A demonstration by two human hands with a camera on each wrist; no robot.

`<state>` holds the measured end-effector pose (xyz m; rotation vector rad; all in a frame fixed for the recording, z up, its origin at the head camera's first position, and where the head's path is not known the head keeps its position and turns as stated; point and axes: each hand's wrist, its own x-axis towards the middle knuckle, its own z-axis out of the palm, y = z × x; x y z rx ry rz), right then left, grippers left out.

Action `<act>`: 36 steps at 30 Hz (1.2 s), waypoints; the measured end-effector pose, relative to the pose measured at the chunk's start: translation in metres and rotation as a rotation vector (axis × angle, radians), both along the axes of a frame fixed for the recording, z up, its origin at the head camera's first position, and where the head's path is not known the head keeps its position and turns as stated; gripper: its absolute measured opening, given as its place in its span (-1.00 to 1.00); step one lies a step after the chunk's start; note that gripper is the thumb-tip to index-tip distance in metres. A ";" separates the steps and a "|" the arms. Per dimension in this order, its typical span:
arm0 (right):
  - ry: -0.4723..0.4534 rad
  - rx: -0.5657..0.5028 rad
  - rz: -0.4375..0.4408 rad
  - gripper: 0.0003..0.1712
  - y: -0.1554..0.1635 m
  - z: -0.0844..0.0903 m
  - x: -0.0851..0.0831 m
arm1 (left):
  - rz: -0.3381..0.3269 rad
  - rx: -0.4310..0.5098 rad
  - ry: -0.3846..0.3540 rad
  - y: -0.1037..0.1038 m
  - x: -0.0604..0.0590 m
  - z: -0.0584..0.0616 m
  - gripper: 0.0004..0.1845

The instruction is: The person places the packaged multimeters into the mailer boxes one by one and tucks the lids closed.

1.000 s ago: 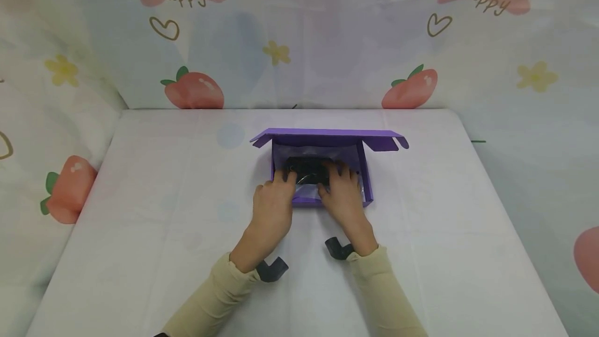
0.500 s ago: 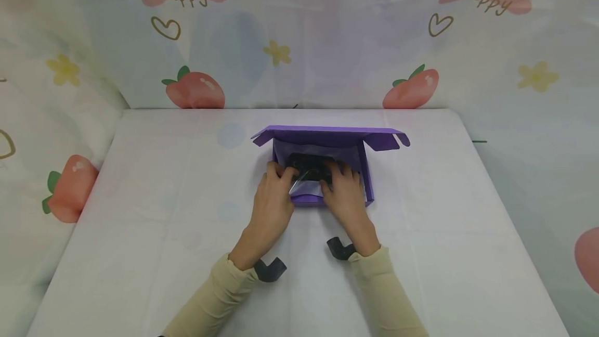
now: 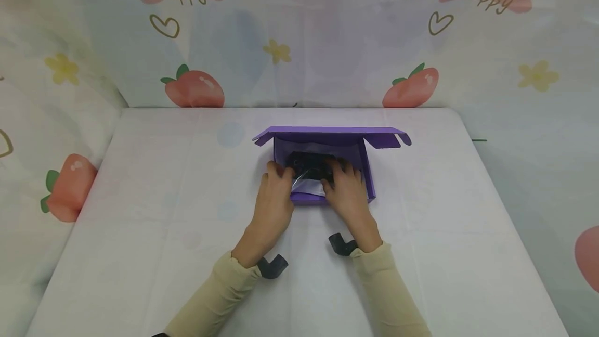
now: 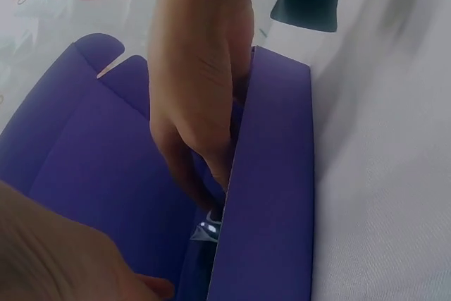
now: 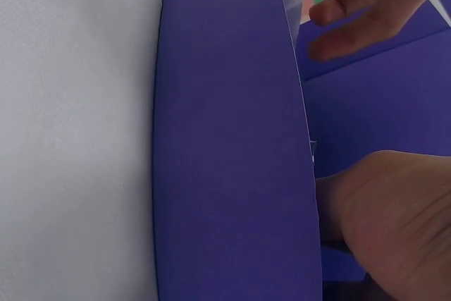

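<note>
Overhead, both hands' grip pinches a bagged black item [image 3: 310, 166] on white table [image 3: 140, 212], strawberry curtain [image 3: 327, 40] behind.

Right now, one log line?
left hand: on black item | right hand: on item | purple box: open, on table

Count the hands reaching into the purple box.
2. The left hand reaches in at the box's left side, the right hand at its right; both touch the black item in clear plastic.
</note>
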<state>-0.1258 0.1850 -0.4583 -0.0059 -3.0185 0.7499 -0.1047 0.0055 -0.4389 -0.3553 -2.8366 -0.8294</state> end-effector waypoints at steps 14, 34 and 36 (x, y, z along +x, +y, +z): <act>-0.029 -0.043 -0.004 -0.44 0.004 0.003 -0.002 | -0.046 0.279 -0.143 -0.013 0.000 0.009 -0.42; -0.060 -0.048 0.012 -0.42 0.006 0.007 -0.004 | 0.076 0.326 -0.189 -0.009 0.000 0.006 -0.49; -0.049 -0.047 0.014 -0.42 0.006 0.007 -0.003 | 0.085 0.334 -0.194 -0.007 0.000 0.005 -0.48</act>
